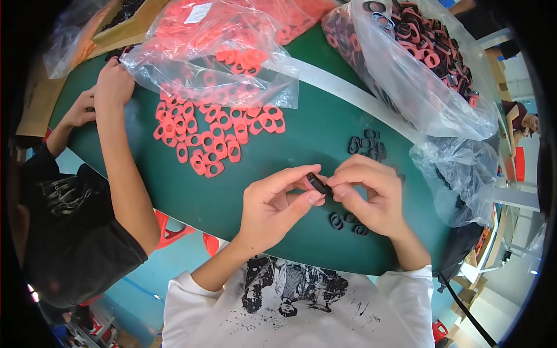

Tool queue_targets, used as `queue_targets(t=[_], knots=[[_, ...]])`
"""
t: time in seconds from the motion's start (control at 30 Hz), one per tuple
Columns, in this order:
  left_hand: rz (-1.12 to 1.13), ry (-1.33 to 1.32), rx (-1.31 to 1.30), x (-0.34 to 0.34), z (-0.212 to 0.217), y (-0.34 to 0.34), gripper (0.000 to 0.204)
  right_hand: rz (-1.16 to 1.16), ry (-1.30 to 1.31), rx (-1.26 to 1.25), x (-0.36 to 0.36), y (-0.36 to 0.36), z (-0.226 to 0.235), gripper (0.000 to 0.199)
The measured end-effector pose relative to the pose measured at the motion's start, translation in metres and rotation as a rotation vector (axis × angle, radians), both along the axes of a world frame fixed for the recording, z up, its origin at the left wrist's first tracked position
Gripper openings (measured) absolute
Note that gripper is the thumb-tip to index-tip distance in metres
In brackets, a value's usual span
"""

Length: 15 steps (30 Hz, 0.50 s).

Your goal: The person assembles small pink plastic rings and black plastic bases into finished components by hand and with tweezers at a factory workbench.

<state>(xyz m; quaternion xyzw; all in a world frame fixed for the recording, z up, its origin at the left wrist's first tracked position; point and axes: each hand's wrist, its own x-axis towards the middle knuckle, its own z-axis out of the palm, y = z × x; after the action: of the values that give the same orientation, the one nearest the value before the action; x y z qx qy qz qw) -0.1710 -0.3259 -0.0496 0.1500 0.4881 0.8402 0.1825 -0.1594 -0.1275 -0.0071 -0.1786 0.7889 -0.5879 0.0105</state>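
Note:
My left hand (pixel 271 204) pinches a small black and pink plastic piece (pixel 315 183) between thumb and fingers, above the green table. From the right, my right hand (pixel 371 194) has thumb and forefinger closed at the piece's edge, on a small dark bit that is mostly hidden. Below my right hand lie a few loose black oval rings (pixel 337 221). Just beyond it sits a cluster of black oval parts (pixel 366 143). A spread of flat pink oval rings (pixel 210 139) covers the table to the far left of my hands.
An open clear bag of pink rings (pixel 232 43) lies at the back. A large bag of black and pink pieces (pixel 432 52) stands back right, beside a crumpled clear bag (pixel 458 180). At left, a co-worker's arm (pixel 119 145) reaches toward a cardboard box (pixel 125 26).

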Motion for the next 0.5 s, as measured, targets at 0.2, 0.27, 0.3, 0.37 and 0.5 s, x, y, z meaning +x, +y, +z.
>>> queue_targets(t=[0.2, 0.27, 0.3, 0.37, 0.5], knots=[[0.043, 0.084, -0.098, 0.0037, -0.0023, 0.0055, 0.038, -0.040, -0.080, -0.137, 0.0022, -0.0024, -0.0087, 0.014], [0.051, 0.121, -0.117, 0.0027, -0.0012, 0.0055, 0.038, -0.062, -0.103, -0.095, 0.0039, -0.0022, -0.0060, 0.014], [0.049, 0.174, -0.178, 0.0017, 0.0013, 0.0051, 0.038, -0.083, -0.126, -0.056, 0.0045, -0.0020, -0.0046, 0.015], [0.049, 0.225, -0.241, 0.0006, 0.0021, 0.0050, 0.038, -0.062, -0.117, -0.041, 0.0033, -0.0015, -0.0028, 0.015], [0.111, 0.306, -0.318, 0.0012, 0.0001, 0.0068, 0.035, -0.045, -0.114, 0.012, 0.0011, -0.0047, 0.0013, 0.015]])
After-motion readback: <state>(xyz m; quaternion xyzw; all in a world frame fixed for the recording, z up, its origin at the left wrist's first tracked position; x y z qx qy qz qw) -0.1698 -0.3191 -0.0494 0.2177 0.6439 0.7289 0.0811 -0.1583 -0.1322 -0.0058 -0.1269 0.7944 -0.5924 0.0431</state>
